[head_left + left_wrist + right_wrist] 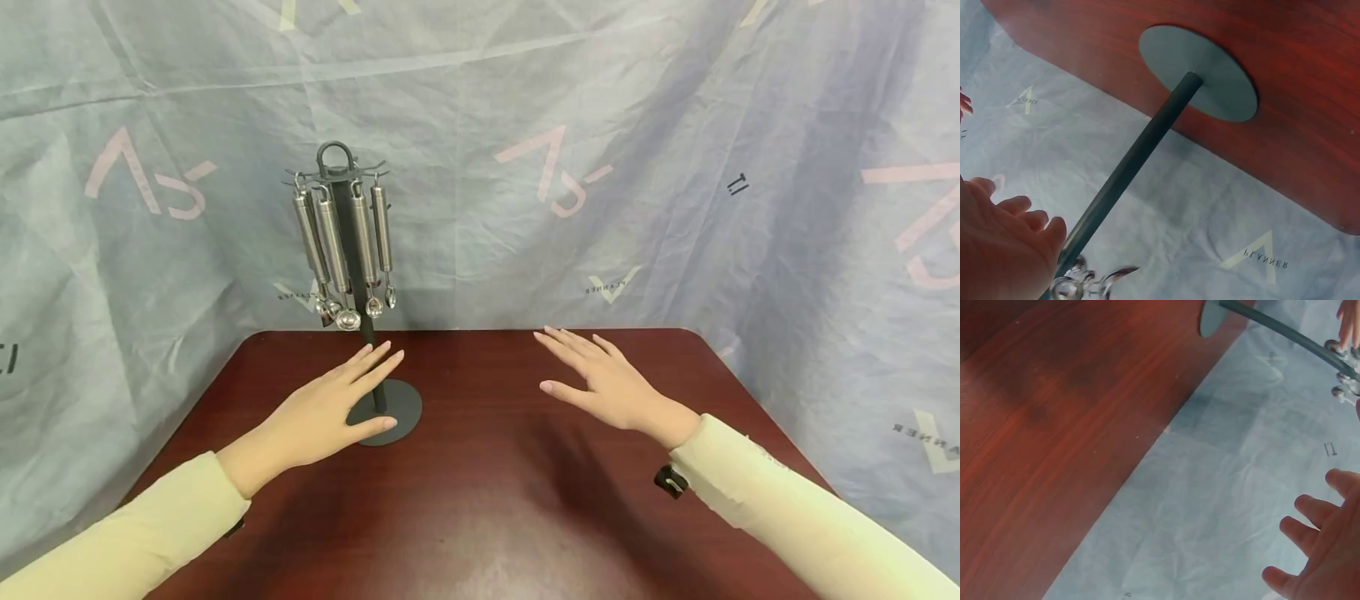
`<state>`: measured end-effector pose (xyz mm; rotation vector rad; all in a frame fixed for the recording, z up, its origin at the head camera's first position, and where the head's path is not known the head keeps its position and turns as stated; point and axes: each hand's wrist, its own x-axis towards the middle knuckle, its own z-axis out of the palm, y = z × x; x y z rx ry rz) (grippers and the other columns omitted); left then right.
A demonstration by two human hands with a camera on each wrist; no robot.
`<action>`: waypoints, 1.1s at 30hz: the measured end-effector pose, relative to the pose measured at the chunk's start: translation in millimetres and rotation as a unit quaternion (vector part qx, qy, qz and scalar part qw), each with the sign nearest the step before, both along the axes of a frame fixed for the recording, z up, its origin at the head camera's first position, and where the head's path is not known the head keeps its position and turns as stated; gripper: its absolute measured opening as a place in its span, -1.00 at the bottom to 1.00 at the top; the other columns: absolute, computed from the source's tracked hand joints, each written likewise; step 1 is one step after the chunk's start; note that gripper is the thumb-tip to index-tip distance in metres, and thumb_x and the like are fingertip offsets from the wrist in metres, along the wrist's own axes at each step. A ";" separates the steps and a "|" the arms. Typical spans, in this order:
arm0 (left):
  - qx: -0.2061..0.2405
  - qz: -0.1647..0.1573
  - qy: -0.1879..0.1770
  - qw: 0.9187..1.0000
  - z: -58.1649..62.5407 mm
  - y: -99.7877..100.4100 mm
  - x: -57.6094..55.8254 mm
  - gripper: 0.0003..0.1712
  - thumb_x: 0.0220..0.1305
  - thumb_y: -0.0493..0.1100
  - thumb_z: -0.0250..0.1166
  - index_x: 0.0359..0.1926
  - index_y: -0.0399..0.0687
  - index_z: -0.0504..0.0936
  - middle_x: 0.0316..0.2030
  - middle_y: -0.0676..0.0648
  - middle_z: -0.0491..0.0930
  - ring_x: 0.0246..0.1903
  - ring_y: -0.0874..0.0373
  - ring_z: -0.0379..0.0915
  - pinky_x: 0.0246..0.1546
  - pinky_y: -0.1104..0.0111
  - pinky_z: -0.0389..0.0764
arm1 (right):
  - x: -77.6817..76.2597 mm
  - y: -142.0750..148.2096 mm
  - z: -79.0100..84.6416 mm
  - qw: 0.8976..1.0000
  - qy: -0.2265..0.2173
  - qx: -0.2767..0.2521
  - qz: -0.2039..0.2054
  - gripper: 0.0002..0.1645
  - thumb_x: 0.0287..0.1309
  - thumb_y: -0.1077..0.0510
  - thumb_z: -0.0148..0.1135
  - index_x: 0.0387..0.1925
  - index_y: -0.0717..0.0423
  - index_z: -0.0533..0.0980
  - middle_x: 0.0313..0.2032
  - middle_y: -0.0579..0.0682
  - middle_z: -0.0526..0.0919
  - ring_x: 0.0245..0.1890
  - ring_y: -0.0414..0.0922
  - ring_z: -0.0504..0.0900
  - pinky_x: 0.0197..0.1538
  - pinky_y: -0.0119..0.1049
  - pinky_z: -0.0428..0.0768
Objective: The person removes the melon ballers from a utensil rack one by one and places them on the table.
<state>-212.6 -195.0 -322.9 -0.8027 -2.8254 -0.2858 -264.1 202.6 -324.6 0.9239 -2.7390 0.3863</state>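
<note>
My left hand (318,417) hovers over the table with its fingers stretched out, holding nothing; in the head view it overlaps the lower part of a dark utensil stand (348,242). From the stand's top hooks hang several steel-handled utensils (332,246) with small scoop-like or spoon-like ends, whose exact kinds I cannot tell. A round dark base (1222,94) carries the stand's pole (1129,165), seen in the left wrist view. Over the table's right half, my right hand (611,387) is raised, palm down, fingers straight and spread, touching nothing.
The reddish-brown wooden table (480,500) has rounded far corners. Wrinkled grey cloth (465,208) with printed marks hangs behind and on both sides. A small black device (671,481) sits under the right sleeve's cuff.
</note>
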 end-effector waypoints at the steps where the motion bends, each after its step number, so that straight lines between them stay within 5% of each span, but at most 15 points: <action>1: 0.001 0.004 -0.005 1.000 2.9 -0.1 1.2 -0.03 0.22 0.49 0.06 0.53 0.37 -0.09 0.54 0.04 -0.09 0.50 -0.05 -0.11 0.29 -0.09 0.33 | -0.7 -1.3 2.1 1.000 -0.001 -0.008 0.006 -0.16 0.31 -0.41 -0.06 0.50 -0.28 0.04 0.49 -0.19 0.08 0.49 -0.07 0.09 0.46 0.17 -0.08; 11: 0.049 0.007 -0.040 0.998 23.3 -8.8 10.8 -0.09 0.28 0.35 0.14 0.52 0.42 -0.08 0.53 0.05 -0.08 0.48 -0.06 -0.02 0.26 -0.09 0.36 | -5.0 -12.6 20.2 0.994 -0.029 -0.083 0.062 -0.14 0.33 -0.24 0.09 0.52 -0.21 -0.02 0.49 -0.15 0.10 0.49 -0.07 0.10 0.47 0.10 0.02; 18: 0.111 -0.001 -0.068 0.992 32.0 -29.5 13.1 -0.11 0.33 0.23 0.17 0.51 0.47 -0.13 0.53 0.09 -0.07 0.48 -0.07 -0.05 0.34 -0.13 0.18 | -3.1 -19.0 33.2 0.991 -0.068 -0.107 0.048 -0.15 0.32 -0.27 0.08 0.49 -0.47 -0.11 0.48 -0.29 0.07 0.48 -0.16 0.10 0.46 -0.03 0.18; 33: 0.175 0.001 -0.056 0.983 56.6 -52.9 15.0 -0.34 0.37 0.06 0.20 0.44 0.17 0.26 0.39 -0.04 0.32 0.34 -0.16 0.27 0.27 -0.06 0.30 | -9.1 -43.6 64.5 0.984 -0.072 -0.150 0.065 -0.16 0.30 -0.18 0.16 0.49 -0.37 0.01 0.43 -0.19 0.23 0.39 -0.05 0.29 0.35 0.04 0.34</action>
